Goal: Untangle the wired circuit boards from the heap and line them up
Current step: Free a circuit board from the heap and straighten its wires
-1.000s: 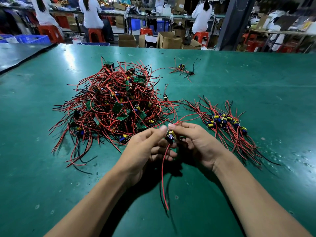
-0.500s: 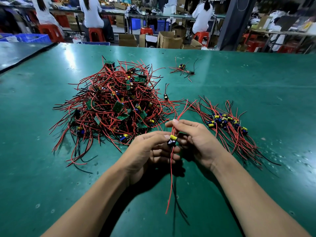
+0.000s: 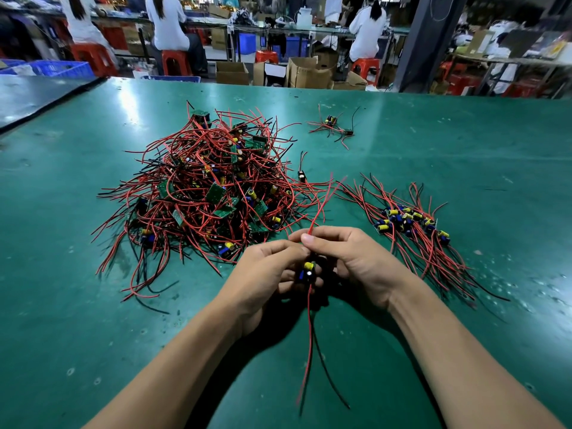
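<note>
Circuit board — pinched between both hands — mostly hidden, wires dangling.

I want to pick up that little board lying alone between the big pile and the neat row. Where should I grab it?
Probably pinch the little board by its body, coming straight down from above. It lies on the table at the right edge of the pile, and its thin wires point away from you, so tugging those might snag the tangle.

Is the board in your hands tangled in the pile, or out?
Out. Left hand and right hand hold the board short of the heap; its lower wires dangle free.
</note>
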Available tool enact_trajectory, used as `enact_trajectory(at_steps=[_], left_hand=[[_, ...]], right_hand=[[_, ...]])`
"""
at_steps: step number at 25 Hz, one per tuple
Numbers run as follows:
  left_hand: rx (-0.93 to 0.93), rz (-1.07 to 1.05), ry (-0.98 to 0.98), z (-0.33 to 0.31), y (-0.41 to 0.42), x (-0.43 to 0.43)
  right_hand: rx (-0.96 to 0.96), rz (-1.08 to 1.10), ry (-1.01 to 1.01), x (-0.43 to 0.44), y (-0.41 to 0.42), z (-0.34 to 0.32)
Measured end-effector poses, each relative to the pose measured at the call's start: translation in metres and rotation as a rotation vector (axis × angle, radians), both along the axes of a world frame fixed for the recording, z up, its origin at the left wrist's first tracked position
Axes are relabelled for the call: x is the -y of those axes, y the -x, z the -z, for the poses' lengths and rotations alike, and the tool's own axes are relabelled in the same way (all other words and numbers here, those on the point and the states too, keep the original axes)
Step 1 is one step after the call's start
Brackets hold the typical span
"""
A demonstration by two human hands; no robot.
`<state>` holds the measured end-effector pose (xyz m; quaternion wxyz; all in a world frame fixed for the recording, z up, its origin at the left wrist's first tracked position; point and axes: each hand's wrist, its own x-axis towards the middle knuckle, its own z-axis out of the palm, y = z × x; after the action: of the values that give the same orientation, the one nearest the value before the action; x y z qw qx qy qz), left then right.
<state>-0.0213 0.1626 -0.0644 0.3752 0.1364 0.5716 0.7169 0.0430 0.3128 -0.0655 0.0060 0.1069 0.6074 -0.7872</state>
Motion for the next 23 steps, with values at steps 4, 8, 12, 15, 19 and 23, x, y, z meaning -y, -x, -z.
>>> enact_trajectory(at_steps=[4, 8, 12, 15, 19, 23], left_hand=[[-0.021, 0.011, 0.019, 0.000, 0.001, 0.000], [-0.060, 0.006, 0.049, -0.001, 0.003, -0.001], [-0.088, 0.041, 0.061, -0.003, -0.002, -0.001], [-0.111, 0.087, 0.106, -0.006, -0.003, 0.000], [-0.129, 0.107, 0.102, -0.006, -0.002, 0.001], [-0.124, 0.131, 0.088, -0.006, -0.003, 0.002]], right_hand=[[0.024, 0.080, -0.018, 0.002, 0.002, 0.001], [0.050, 0.216, -0.163, 0.000, 0.007, 0.006], [0.016, 0.428, -0.150, -0.011, 0.010, 0.010], [-0.034, 0.555, -0.118, -0.016, 0.012, 0.010], [-0.085, 0.636, -0.054, -0.018, 0.013, 0.006], [-0.013, 0.598, 0.263, -0.021, 0.010, -0.006]])
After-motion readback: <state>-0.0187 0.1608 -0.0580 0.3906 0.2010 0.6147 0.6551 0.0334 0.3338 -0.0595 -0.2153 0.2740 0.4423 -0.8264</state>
